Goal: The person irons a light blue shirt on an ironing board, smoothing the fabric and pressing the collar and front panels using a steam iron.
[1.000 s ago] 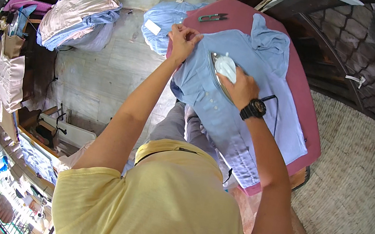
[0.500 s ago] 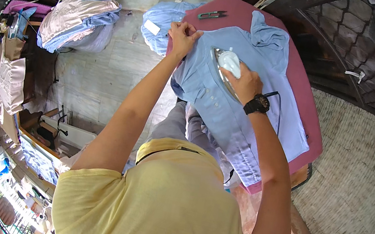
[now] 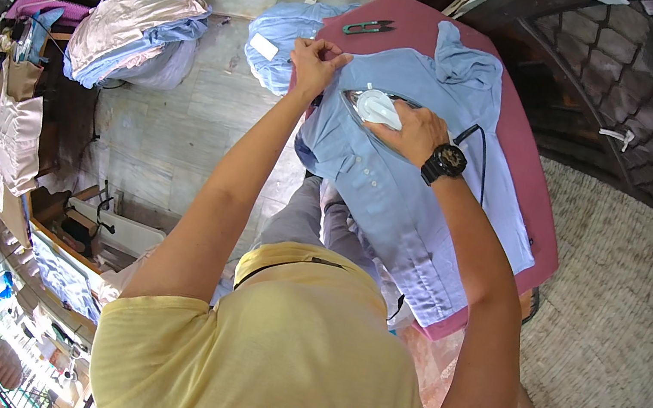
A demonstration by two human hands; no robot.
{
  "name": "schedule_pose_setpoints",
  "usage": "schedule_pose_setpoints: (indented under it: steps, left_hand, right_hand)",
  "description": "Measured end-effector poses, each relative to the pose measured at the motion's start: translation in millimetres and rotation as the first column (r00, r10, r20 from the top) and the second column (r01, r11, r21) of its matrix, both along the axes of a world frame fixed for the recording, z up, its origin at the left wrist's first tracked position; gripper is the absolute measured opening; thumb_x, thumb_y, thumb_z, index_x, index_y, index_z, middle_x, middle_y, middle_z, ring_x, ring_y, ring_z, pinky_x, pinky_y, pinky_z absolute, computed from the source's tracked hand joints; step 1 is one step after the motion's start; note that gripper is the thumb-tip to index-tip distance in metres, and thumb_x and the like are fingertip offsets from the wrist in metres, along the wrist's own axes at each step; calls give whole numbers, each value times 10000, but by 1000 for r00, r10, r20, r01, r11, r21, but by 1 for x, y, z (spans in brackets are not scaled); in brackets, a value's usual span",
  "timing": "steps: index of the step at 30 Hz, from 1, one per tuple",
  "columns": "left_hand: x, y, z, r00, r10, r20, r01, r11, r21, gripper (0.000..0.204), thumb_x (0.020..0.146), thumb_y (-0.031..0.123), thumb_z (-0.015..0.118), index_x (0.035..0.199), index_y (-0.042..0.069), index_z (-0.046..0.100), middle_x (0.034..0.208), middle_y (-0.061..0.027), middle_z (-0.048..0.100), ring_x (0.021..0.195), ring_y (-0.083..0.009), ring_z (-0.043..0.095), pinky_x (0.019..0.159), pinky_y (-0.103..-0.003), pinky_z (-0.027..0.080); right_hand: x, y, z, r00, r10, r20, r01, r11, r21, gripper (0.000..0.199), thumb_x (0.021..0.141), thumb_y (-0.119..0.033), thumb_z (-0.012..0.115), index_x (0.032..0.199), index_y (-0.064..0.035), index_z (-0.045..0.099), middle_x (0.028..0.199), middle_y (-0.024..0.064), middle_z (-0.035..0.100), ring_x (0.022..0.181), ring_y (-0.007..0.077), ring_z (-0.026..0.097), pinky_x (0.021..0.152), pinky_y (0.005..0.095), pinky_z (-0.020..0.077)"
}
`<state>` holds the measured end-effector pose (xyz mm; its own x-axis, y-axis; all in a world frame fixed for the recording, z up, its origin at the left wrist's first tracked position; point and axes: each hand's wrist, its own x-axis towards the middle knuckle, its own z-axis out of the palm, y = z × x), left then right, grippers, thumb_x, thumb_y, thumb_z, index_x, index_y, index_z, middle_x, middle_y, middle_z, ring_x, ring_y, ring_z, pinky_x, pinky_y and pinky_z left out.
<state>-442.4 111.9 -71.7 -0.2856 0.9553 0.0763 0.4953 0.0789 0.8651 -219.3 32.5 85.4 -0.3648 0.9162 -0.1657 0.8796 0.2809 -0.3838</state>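
A light blue button-up shirt [image 3: 399, 191] lies spread over a dark pink ironing board [image 3: 522, 186]. My right hand [image 3: 419, 136] is wrapped round the handle of a white iron [image 3: 378, 108], whose soleplate rests on the upper part of the shirt with its tip toward the left. A black watch is on that wrist, and a dark cord runs from behind the hand. My left hand [image 3: 314, 64] pinches the shirt's edge at the board's left side, fingertips pressed together. Small green-handled thread snips [image 3: 368, 27] lie on the far end of the board.
Another blue garment with a white tag [image 3: 264, 46] hangs off the board's far left side. A heap of folded clothes [image 3: 137, 39] stands left across the tiled floor. A dark metal grille gate [image 3: 607, 96] is at the right, beside a textured mat [image 3: 611, 324].
The iron has turned so its tip swings left, and it has slid slightly left and nearer my left hand. My left hand keeps its pinch in nearly the same place.
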Motion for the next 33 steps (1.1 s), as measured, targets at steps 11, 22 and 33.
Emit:
schedule_pose_setpoints:
  steps: [11, 22, 33]
  left_hand:
    - [-11, 10, -20, 886, -12, 464, 146, 956, -253, 271, 681, 254, 891, 837, 71, 766, 1068, -117, 489, 991, -226, 515, 890, -323, 466]
    - [-14, 9, -19, 882, -16, 470, 155, 954, -257, 252, 721, 282, 863, 865, 101, 765, 1092, -134, 483, 1086, -271, 464, 957, -363, 432]
    - [-3, -4, -8, 971, -5, 240, 24, 997, -77, 238, 734, 286, 849, 886, 129, 755, 1118, -151, 466, 1121, -301, 406, 992, -367, 393]
  right_hand:
    - [-16, 8, -2, 983, -172, -61, 177, 980, 89, 550, 789, -605, 690, 951, -79, 684, 767, 191, 700, 725, 393, 688, 642, 502, 546]
    - [-26, 14, 3, 972, -232, -30, 234, 971, 52, 583, 797, -620, 677, 941, -55, 676, 766, 224, 690, 749, 416, 687, 648, 515, 546]
    - [-27, 41, 24, 972, -230, -42, 230, 973, 15, 615, 790, -635, 672, 947, -41, 696, 797, 239, 691, 775, 425, 681, 694, 514, 536]
